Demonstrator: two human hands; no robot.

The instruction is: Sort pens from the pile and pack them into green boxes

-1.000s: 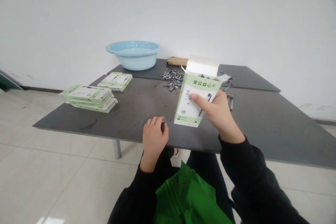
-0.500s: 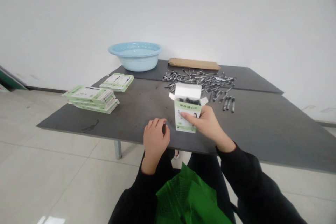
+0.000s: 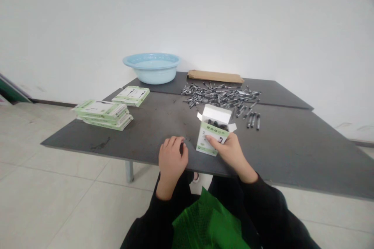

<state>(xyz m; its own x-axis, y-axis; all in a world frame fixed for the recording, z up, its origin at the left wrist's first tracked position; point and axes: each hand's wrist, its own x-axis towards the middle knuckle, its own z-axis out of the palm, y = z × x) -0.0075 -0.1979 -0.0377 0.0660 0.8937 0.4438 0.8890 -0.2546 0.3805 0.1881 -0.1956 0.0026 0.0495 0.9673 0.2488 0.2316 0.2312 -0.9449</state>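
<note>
My right hand (image 3: 233, 151) grips a small white and green carton (image 3: 207, 141) near the table's front edge, thumb across its front. The carton's flap is up, and several dark pen ends (image 3: 217, 124) show inside. It leans to the right. To its left, my left hand (image 3: 173, 159) rests on the table edge with fingers loosely bent and the thumb apart. I see nothing held in it, though the palm side is hidden. Beyond the carton lies a heap of clear pens with black caps (image 3: 224, 95). Several pens (image 3: 253, 120) lie apart at the heap's near right.
On the left of the dark table (image 3: 163, 120) are a stack of flat green and white boxes (image 3: 102, 113) and another small stack (image 3: 131, 95) behind it. At the back stand a light blue basin (image 3: 154, 72) and a brown cardboard piece (image 3: 214, 76).
The carton has tipped to the right in my right hand and come slightly nearer. My left hand has hardly moved. The view has shifted a little.
</note>
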